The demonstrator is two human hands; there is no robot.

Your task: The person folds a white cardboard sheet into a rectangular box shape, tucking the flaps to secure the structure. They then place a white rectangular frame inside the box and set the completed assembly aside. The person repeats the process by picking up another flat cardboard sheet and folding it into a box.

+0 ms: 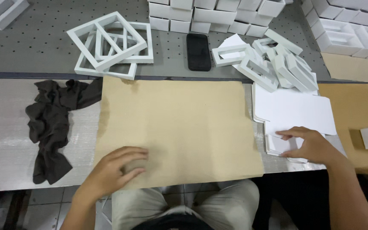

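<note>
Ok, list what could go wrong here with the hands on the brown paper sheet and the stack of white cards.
The right hand pinches the stack of flat white cards at its near corner, so several may lift together or fan out. The brown paper sheet overhangs the table edge under the left hand and could slide off.

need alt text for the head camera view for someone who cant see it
A person's left hand rests flat on a brown paper sheet while the right hand fingers a stack of white cards. White frames, a black phone and a dark cloth lie around.
</note>
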